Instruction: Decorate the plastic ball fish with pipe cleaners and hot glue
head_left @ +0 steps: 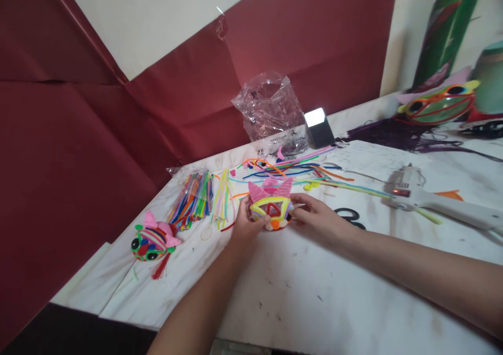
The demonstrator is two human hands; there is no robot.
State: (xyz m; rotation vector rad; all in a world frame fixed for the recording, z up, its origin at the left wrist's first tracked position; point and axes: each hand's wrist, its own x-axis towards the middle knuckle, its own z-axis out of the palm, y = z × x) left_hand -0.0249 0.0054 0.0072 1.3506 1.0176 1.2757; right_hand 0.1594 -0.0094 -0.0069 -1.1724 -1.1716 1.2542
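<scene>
Between my two hands is a small mask-like craft (271, 208) with pink pointed ears, yellow bands, a red triangle and an orange spot at its lower edge. My left hand (248, 217) grips its left side, the thumb lying across the lower front. My right hand (308, 212) has its fingers closed at the right edge, by a dark round spot; whether they pinch a small piece there I cannot tell. Just beyond the craft lie loose coloured pipe cleaners (298, 171). A similar finished-looking craft (151, 242) with pink ears and big black eyes rests to the left.
A bag of pipe cleaners (192, 197) lies left of my hands. At right are black-handled scissors (348, 216) and a white glue gun (416, 195). Behind stand a clear plastic bag (271, 108) and a dark upright device (319, 129). Another craft (438, 106) sits far right.
</scene>
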